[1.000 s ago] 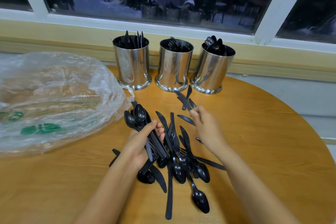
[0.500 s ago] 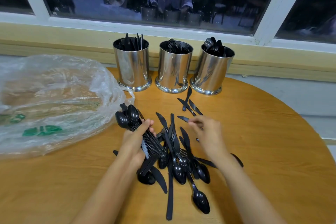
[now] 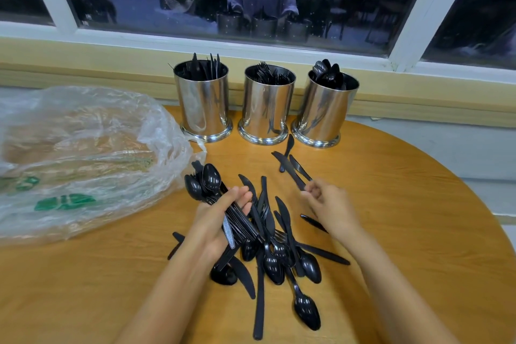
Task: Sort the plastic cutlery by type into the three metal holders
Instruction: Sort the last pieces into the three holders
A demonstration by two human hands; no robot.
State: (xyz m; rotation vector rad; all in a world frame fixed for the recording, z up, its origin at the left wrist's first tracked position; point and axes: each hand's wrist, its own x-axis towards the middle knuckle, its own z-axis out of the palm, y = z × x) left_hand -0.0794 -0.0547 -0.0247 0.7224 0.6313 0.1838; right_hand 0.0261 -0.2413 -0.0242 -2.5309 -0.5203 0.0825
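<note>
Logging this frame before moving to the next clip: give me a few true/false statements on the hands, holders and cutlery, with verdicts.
1. The left hand grips a bundle of cutlery. True.
2. The right holder has forks in it. False: spoons stick out of it, and the forks stand in the middle holder.
3. The right hand pinches a knife. True.
4. The bag lies beside the right holder. False: it lies beside the left holder.
5. No cutlery is left on the table. False: a pile lies between the hands.
</note>
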